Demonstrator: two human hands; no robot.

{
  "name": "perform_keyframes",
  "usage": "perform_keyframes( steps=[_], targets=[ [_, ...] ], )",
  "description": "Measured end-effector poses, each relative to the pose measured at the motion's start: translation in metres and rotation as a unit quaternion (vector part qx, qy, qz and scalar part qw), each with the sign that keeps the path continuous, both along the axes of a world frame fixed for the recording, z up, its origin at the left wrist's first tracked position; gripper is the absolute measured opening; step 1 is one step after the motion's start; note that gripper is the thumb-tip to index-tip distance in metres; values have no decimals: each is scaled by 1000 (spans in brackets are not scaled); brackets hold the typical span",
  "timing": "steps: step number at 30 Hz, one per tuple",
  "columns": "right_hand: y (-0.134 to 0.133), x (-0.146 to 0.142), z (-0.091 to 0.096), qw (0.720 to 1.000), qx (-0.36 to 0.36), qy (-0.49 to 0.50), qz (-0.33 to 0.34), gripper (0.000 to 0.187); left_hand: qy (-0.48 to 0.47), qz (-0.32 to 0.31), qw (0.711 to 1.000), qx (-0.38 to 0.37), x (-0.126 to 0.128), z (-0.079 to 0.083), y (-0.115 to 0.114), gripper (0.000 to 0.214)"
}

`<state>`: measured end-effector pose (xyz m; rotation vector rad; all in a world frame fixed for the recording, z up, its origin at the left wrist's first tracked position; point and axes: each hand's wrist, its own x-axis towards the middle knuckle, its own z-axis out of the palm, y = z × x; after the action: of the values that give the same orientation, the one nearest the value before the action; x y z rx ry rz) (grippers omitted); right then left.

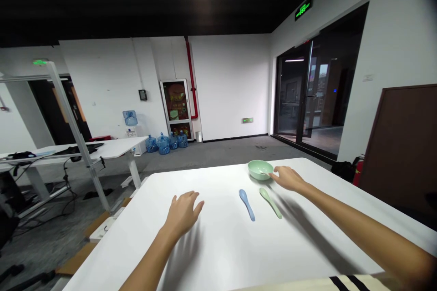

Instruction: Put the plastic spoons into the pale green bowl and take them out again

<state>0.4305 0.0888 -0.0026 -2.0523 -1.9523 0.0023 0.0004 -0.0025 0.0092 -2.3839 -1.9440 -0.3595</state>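
Observation:
My left hand (185, 213) hovers above the left part of the white table (218, 248), fingers loosely spread and nothing in them. At the far side of the table, my right hand (288, 178) is at the right rim of a light green bowl (256, 172). Its thumb and fingers are apart, with the thumb overlapping the rim; whether they touch the bowl I cannot tell. On the tabletop between my hands lie a blue spoon (247, 205) and, to its right, a pale green spoon (271, 203). Both spoon handles point toward me.
Another white desk (118, 144) with cables and a metal post (73, 122) stands at the left. Cardboard boxes (77, 258) lie beside my table's left edge. Several blue water bottles (164, 144) stand by the far wall. A brown panel (403, 141) is at the right.

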Motion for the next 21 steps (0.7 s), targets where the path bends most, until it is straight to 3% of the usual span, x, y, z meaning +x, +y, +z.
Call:
perform_keyframes(
  steps=[5, 11, 18, 21],
  targets=[
    [46, -5, 3, 998, -35, 0, -52, 45, -4, -1, 1000, -11, -1, 0, 0, 48],
    [91, -5, -20, 994, -52, 21, -98, 41, -14, -7, 1000, -12, 3, 0, 1, 48],
    [116, -5, -46, 987, -72, 46, -139, 47, -16, -11, 1000, -12, 3, -1, 2, 47],
    [121, -5, -53, 986, -48, 68, -144, 42, -16, -9, 1000, -11, 1, -1, 3, 45]
  ],
)
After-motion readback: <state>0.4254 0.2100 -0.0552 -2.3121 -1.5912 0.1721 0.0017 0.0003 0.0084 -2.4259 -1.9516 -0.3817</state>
